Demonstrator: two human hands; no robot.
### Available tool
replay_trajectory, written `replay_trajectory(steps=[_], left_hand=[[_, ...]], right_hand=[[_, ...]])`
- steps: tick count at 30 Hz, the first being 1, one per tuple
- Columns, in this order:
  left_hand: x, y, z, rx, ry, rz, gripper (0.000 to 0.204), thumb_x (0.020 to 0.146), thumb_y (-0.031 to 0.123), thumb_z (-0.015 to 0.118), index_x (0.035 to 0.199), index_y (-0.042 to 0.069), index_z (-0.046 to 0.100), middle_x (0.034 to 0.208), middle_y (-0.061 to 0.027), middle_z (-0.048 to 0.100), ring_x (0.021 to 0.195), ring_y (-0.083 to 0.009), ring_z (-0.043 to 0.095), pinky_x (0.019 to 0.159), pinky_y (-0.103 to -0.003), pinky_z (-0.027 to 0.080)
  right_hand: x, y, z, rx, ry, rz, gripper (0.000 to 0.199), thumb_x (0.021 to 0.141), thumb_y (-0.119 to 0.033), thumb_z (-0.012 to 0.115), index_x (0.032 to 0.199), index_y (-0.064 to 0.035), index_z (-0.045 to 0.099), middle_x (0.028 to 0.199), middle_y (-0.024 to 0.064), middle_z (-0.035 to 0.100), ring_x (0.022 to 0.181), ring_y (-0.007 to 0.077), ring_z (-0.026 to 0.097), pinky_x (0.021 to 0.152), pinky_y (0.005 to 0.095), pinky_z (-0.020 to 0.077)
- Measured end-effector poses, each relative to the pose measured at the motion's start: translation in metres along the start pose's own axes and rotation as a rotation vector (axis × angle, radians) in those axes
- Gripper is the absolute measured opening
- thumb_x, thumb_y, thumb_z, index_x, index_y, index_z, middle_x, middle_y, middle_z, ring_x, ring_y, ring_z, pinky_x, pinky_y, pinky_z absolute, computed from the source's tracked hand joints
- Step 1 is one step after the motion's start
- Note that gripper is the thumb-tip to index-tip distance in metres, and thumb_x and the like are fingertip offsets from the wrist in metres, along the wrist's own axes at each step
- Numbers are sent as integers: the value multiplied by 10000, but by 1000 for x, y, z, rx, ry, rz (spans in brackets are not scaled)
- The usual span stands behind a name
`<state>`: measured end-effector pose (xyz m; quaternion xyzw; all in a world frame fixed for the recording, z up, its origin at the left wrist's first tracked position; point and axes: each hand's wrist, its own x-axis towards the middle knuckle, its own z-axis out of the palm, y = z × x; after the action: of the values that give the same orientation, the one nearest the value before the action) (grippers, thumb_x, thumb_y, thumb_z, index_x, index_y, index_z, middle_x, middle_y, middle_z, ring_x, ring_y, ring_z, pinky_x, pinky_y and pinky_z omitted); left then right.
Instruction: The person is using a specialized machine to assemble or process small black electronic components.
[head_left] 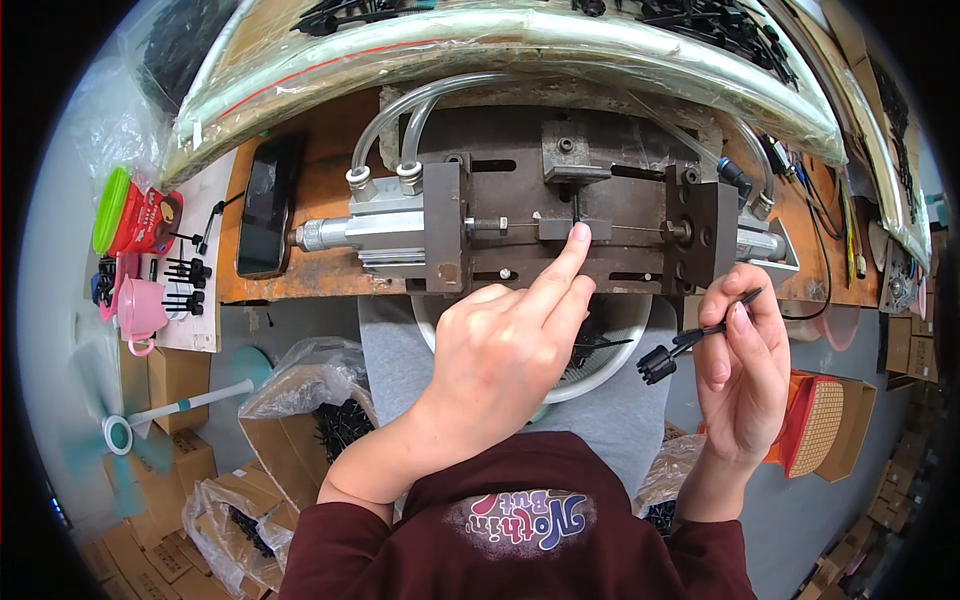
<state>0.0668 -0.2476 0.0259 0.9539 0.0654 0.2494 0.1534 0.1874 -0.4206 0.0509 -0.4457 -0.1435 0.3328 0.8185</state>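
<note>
My left hand [505,335] reaches over the metal clamping fixture [520,190], its index finger stretched out and the other fingers partly bent. That fingertip touches the small dark block at the fixture's middle, at the lower end of a thin black rod [576,205]. No object shows in this hand; its thumb is hidden. My right hand [745,370], raised at the fixture's right front, is closed on thin black plastic stems [712,330] between thumb and fingers. A ribbed black head [657,364] on the stem points down and left.
Air cylinders [385,235] with clear hoses flank the fixture. A phone [268,205] lies at left, near a pink cup [141,308] and black parts. A plastic-covered tray edge [500,40] spans the back. Below the hands, a white basin [610,365] holds black parts; a fan [118,434] stands lower left.
</note>
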Motion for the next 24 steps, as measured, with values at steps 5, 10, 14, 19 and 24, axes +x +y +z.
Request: replay_trajectory(steps=[5, 10, 14, 19, 24], left_hand=[[0, 5, -13, -535, 8, -120, 461, 670, 89, 838, 1107, 36, 702, 1250, -140, 663, 747, -164, 690, 682, -273, 559], [-7, 15, -37, -792, 9, -14, 401, 644, 36, 858, 1032, 39, 754, 953, -106, 744, 816, -228, 711, 685, -313, 566], [-10, 9, -45, -742, 31, -19, 378, 635, 29, 855, 1000, 55, 762, 1029, -116, 725, 793, -224, 691, 685, -305, 560], [-11, 4, -25, -400, 204, -68, 348, 620, 17, 841, 956, 35, 756, 1131, -149, 684, 871, -239, 668, 723, -305, 555], [-14, -8, 12, -171, 131, 45, 273, 707, 43, 766, 967, 12, 687, 1263, -159, 646, 868, -248, 680, 749, -328, 554]], right_hand=[[0, 4, 5, 45, 7, 13, 244, 969, -29, 517, 1204, 25, 479, 981, 174, 623, 576, 89, 513, 528, 182, 416], [2, 11, 14, 29, -131, 131, 389, 970, -36, 523, 1333, 48, 412, 1042, 215, 639, 585, 134, 587, 515, 210, 458], [5, 7, 27, -10, -56, 30, 545, 967, -21, 507, 1459, 50, 285, 1123, 251, 636, 573, 155, 612, 498, 231, 482], [3, 2, 9, -112, 64, -137, 549, 947, -2, 526, 1445, 75, 308, 1014, 212, 674, 512, 108, 572, 477, 198, 466], [-4, 2, 4, -156, 116, -176, 511, 924, -5, 562, 1392, 94, 382, 994, 203, 677, 554, 129, 593, 504, 212, 482]])
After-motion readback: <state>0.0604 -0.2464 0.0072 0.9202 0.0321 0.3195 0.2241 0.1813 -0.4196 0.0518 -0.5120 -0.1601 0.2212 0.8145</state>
